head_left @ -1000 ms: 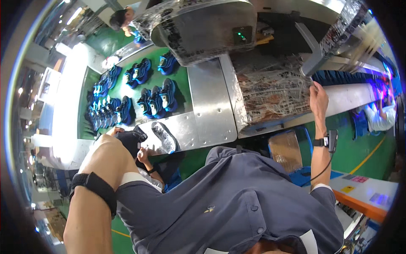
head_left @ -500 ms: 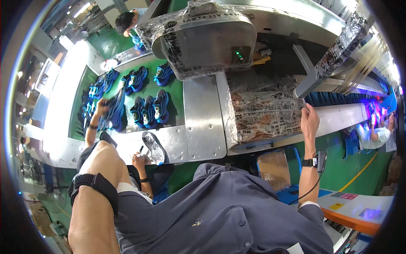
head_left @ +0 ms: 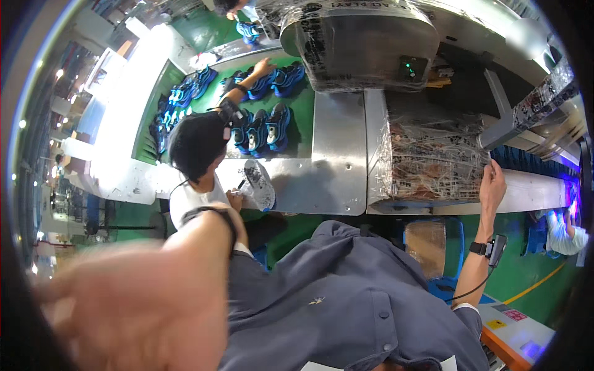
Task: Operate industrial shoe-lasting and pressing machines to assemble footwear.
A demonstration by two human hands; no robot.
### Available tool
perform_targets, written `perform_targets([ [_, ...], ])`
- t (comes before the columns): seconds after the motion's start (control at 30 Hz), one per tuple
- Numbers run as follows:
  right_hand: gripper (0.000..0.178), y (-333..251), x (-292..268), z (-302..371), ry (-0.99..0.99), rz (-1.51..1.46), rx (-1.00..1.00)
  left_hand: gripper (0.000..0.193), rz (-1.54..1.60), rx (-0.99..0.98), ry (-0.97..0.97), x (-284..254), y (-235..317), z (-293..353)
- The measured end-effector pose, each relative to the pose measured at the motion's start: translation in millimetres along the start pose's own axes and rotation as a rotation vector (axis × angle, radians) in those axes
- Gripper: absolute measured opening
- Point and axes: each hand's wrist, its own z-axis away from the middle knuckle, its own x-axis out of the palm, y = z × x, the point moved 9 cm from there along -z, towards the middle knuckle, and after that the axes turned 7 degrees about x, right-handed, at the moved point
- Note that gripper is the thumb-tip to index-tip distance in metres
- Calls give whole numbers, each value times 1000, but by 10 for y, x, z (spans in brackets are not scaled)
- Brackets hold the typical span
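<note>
Green floor (head_left: pixel 513 260), lit workshop; from my remote post I log:
- Green bed (head_left: pixel 303 137): rows of blue-black shoes (head_left: pixel 278 128), a co-worker (head_left: pixel 199 145) reaching over them.
- Metal counter (head_left: pixel 340 179): one sole (head_left: pixel 257 184), by the co-worker's other hand.
- Box (head_left: pixel 436 162), film-wrapped, right of the counter: contents hidden.
- Right hand (head_left: pixel 492 185): fingers bent at the box's right corner; whether gripping, I cannot tell.
- Left hand (head_left: pixel 139 309): blurred, well apart from the box; open or closed, I cannot tell.
</note>
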Motion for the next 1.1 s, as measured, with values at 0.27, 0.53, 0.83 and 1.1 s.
perform_targets([
  [0.27,36,286,-259,224,121,76,20,79,105,-729,110,-926,-147,516],
  [0.53,39,-218,-40,117,82,63,-99,79,54,-670,169,-358,-869,954],
  [0.83,36,-145,-57,96,92,76,-93,79,-12,-677,143,-515,-906,893],
  [1.1,35,-115,-47,100,118,50,-131,78,-78,-660,133,-587,-873,836],
])
